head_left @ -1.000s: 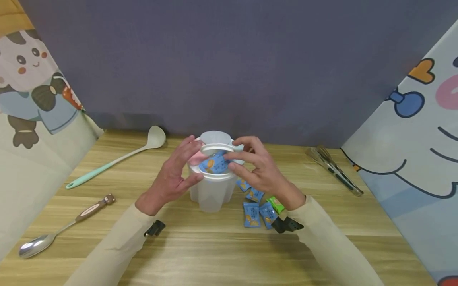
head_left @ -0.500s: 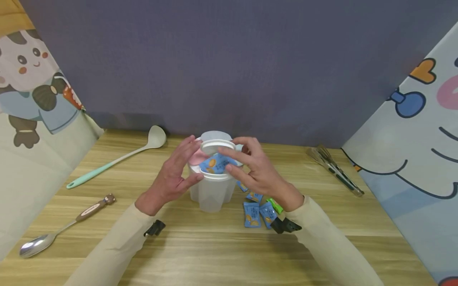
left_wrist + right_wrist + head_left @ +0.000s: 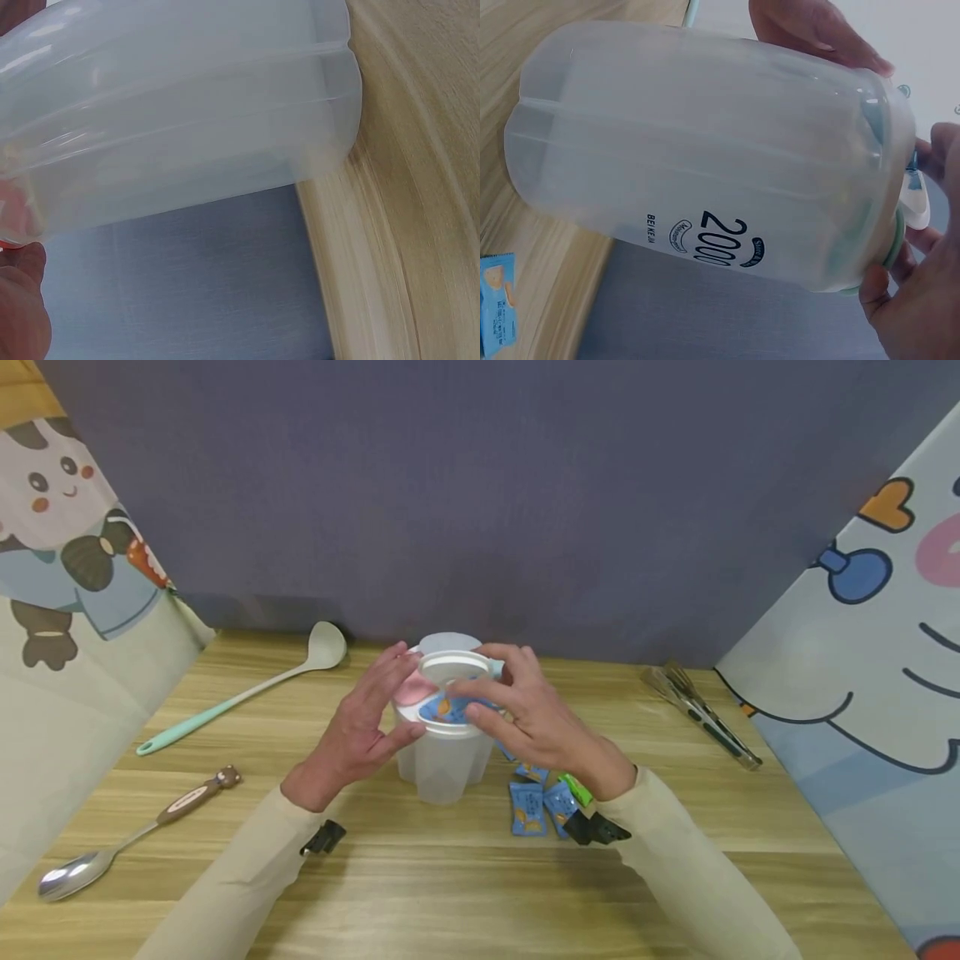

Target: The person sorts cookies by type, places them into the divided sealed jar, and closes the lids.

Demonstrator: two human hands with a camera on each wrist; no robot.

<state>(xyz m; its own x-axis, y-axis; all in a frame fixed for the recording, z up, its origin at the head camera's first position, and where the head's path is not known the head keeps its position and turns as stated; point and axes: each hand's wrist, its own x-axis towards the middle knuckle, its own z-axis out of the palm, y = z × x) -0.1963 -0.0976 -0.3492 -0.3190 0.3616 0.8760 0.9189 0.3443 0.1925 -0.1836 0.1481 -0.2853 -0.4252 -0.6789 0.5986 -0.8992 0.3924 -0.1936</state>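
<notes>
A translucent plastic storage jar [image 3: 444, 768] stands upright on the wooden table, with a pink flip lid [image 3: 412, 691] at its left. The front compartment's white lid [image 3: 453, 658] is raised. A blue snack packet [image 3: 442, 710] sits in that opening, partly under my right hand [image 3: 525, 702]. The right index finger presses down over the packet and the thumb lies by the opening. In the right wrist view, other fingers rest at a green lid [image 3: 894, 244]. My left hand [image 3: 356, 727] spreads against the jar's left side, fingers along the pink lid, thumb tip at the front rim.
Several blue packets [image 3: 528, 810] and a green one [image 3: 576, 789] lie right of the jar. To the left are a ladle [image 3: 262, 693] and a spoon [image 3: 142, 835]. Tongs [image 3: 701, 714] with a whisk-like wire head lie far right. A grey panel [image 3: 480, 510] stands behind.
The right index finger has moved forward and left over the opening. Less of the blue packet shows, and it sits lower. The raised lid shows more of its face. My left hand stays put.
</notes>
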